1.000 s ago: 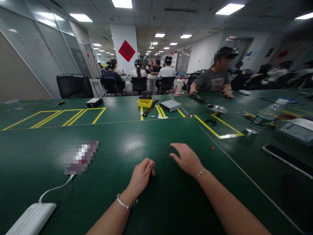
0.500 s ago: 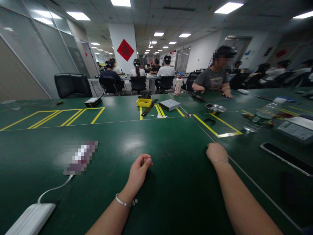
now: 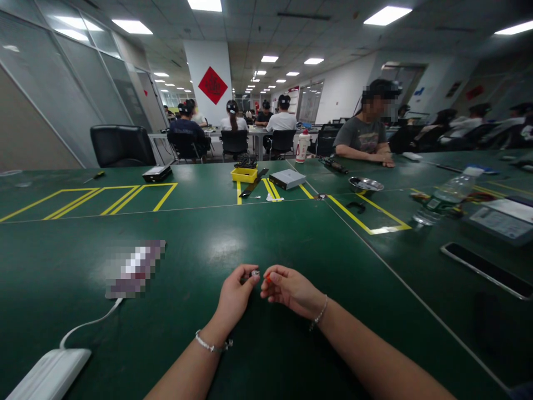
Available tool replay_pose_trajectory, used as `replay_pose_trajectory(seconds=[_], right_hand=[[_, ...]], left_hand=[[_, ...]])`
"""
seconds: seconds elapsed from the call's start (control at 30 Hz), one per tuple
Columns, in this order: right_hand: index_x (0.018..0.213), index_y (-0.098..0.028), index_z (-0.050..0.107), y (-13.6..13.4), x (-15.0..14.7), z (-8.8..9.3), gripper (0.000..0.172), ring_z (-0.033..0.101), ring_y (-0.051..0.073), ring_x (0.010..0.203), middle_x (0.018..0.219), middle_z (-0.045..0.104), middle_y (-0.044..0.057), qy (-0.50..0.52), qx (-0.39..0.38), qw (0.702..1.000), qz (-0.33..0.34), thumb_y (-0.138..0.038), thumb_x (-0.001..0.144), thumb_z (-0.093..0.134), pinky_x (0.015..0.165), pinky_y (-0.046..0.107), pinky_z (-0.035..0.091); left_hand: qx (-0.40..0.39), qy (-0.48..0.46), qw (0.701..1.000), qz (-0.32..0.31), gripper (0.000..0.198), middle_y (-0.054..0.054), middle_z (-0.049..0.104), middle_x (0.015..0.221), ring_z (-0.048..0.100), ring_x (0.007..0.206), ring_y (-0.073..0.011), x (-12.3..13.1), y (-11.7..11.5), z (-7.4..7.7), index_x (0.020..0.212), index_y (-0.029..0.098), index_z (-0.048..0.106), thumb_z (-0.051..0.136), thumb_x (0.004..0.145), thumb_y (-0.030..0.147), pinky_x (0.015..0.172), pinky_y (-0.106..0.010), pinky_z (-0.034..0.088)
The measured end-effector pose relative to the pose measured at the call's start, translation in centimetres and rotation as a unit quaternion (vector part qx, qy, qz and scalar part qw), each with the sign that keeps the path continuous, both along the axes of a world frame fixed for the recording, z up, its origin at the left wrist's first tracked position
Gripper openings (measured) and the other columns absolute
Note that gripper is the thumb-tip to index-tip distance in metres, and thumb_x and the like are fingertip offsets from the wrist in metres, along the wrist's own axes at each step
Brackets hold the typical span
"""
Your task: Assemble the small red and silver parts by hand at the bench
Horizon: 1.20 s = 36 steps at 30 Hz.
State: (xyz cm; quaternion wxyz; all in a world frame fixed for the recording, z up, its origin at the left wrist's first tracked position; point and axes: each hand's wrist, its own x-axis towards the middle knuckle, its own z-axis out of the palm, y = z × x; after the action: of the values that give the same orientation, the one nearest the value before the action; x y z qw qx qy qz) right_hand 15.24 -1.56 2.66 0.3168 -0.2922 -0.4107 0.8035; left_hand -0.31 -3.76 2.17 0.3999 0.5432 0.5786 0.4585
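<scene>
My left hand (image 3: 235,294) rests on the green table (image 3: 291,244) with its fingers pinched on a small pale piece (image 3: 254,273). My right hand (image 3: 289,289) sits just to its right, fingers closed on a tiny red-orange bead (image 3: 268,279). The two hands almost touch at the fingertips, near the table's front middle. Both wrists wear thin bracelets.
A white power bank (image 3: 50,375) with a cable lies front left, beside a pixelated flat object (image 3: 135,268). A phone (image 3: 485,270), a plastic bottle (image 3: 443,201) and papers lie at the right. A yellow tray (image 3: 245,174), a grey box (image 3: 287,178) and a metal bowl (image 3: 366,184) sit farther back. A person (image 3: 366,136) sits opposite.
My right hand reached right to the red bead by the table seam, closed on it, and has come back to meet my left hand. The left hand stayed in place.
</scene>
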Motion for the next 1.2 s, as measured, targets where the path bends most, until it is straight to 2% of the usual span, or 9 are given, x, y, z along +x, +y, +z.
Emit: replay_pose_trajectory(seconds=[0.07, 0.17, 0.3, 0.4, 0.63, 0.9, 1.2], right_hand=[[0.084, -0.017, 0.052, 0.0, 0.0, -0.3, 0.022, 0.057, 0.011, 0.065, 0.072, 0.059, 0.001, 0.012, -0.015, 1.000, 0.010, -0.032, 0.069, 0.058, 0.060, 0.024, 0.039], [0.078, -0.016, 0.053, 0.6, 0.5, -0.6, 0.016, 0.053, 0.009, 0.059, 0.066, 0.057, -0.001, 0.009, -0.027, 0.999, -0.015, -0.027, 0.067, 0.058, 0.057, 0.023, 0.038], [0.075, -0.017, 0.052, 1.1, 0.6, -0.7, 0.010, 0.048, 0.007, 0.053, 0.058, 0.052, -0.003, 0.012, -0.055, 0.997, -0.053, -0.022, 0.067, 0.054, 0.055, 0.022, 0.035], [0.073, -0.017, 0.051, 1.0, 0.3, -0.7, 0.008, 0.046, 0.007, 0.052, 0.057, 0.050, -0.003, 0.008, -0.047, 0.997, -0.062, -0.021, 0.067, 0.053, 0.054, 0.022, 0.034], [0.077, -0.017, 0.052, 0.7, 0.1, -0.8, 0.015, 0.045, 0.007, 0.054, 0.059, 0.050, -0.004, 0.006, -0.016, 0.997, -0.079, -0.019, 0.064, 0.059, 0.053, 0.021, 0.033], [0.077, -0.013, 0.057, 0.7, 0.2, -1.0, 0.020, 0.047, 0.007, 0.053, 0.059, 0.053, -0.001, 0.005, 0.011, 0.999, -0.047, -0.032, 0.071, 0.056, 0.053, 0.022, 0.033], [0.080, -0.012, 0.057, 1.0, 0.3, -1.1, 0.019, 0.052, 0.008, 0.057, 0.068, 0.059, 0.003, 0.007, -0.014, 0.999, -0.039, -0.027, 0.068, 0.059, 0.057, 0.023, 0.037]], left_hand=[[-0.002, -0.003, 1.000, -0.002, 0.024, 0.001, 0.057, 0.067, 0.052, 0.063, -0.0122, 0.1, 0.0, 0.0, 0.087, 0.016, 0.057, 0.053, 0.068, 0.030, 0.062, -0.025, 0.041], [-0.007, 0.000, 1.000, -0.002, 0.025, 0.002, 0.055, 0.064, 0.050, 0.060, -0.0118, 0.1, -0.1, -0.1, 0.087, 0.016, 0.057, 0.054, 0.067, 0.030, 0.059, -0.024, 0.040], [-0.004, 0.017, 1.000, -0.002, 0.024, 0.001, 0.056, 0.069, 0.050, 0.061, -0.0116, 0.1, -0.1, -0.3, 0.085, 0.017, 0.058, 0.056, 0.063, 0.026, 0.061, -0.025, 0.040], [-0.002, 0.031, 1.000, -0.002, 0.022, 0.001, 0.057, 0.070, 0.050, 0.060, -0.0113, 0.0, -0.1, -0.3, 0.082, 0.018, 0.059, 0.057, 0.061, 0.023, 0.061, -0.025, 0.040], [-0.009, 0.028, 0.999, -0.014, 0.022, 0.001, 0.057, 0.071, 0.051, 0.064, -0.0125, 0.0, 0.0, -0.4, 0.086, 0.018, 0.058, 0.055, 0.065, 0.026, 0.063, -0.025, 0.039], [-0.001, 0.051, 0.999, -0.014, 0.021, 0.002, 0.055, 0.065, 0.049, 0.060, -0.0122, 0.0, -0.1, -0.2, 0.083, 0.018, 0.058, 0.053, 0.068, 0.031, 0.059, -0.024, 0.038], [0.022, 0.047, 0.999, -0.015, 0.016, 0.000, 0.058, 0.077, 0.051, 0.067, -0.0126, 0.0, -0.1, -0.8, 0.078, 0.018, 0.058, 0.055, 0.062, 0.017, 0.064, -0.025, 0.039]])
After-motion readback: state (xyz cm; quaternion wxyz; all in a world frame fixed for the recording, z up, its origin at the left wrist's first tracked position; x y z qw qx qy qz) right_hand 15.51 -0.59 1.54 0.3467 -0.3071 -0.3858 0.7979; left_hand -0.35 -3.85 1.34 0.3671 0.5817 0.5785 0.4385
